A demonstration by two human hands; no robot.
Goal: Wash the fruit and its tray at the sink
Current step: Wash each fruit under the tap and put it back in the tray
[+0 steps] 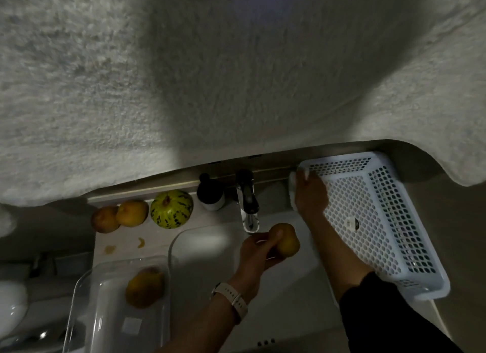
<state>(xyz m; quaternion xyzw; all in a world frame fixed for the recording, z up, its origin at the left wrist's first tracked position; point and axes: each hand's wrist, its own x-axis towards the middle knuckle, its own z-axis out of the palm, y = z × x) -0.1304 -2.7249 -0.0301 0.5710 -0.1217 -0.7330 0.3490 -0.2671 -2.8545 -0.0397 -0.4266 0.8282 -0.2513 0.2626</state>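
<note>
My left hand grips a yellow-brown fruit over the white sink, just below the chrome tap. My right hand reaches to the back right of the sink and holds a white object beside the white perforated basket. A clear plastic tray stands at the sink's left with one yellow fruit in it. Two orange-brown fruits and a green striped melon sit on the counter behind it.
A dark soap dispenser stands left of the tap. Small peel scraps lie on the counter. A textured white wall fills the upper view. A white toilet shows at the far left.
</note>
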